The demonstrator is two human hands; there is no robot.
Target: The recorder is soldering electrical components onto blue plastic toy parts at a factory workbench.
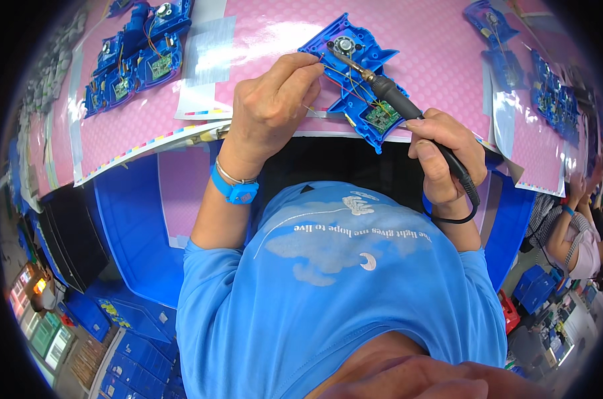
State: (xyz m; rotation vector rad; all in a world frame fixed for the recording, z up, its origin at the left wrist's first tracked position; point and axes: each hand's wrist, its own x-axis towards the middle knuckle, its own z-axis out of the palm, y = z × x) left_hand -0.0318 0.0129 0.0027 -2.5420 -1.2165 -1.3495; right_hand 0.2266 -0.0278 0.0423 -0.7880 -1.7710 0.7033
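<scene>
My right hand (448, 149) is wrapped round the black handle of a soldering iron (396, 98), whose metal tip points up and left. The tip is over a blue plastic housing half (378, 53), close to the round silver speaker-like part (345, 45) in it. My left hand (275, 96) is closed in a pinch at the left edge of the housing; a thin wire seems to run between its fingers, partly hidden by them. Thin coloured wires lead down to a green circuit board (382, 117) in the housing's lower part, which overhangs the table's near edge.
More blue housings with boards and wires (136, 60) lie at the far left, others (554, 96) at the right. Pink patterned sheeting (261, 33) covers the table, taped in places. Below its edge are blue bins (132, 226). Another person's arm (577, 226) shows at the far right.
</scene>
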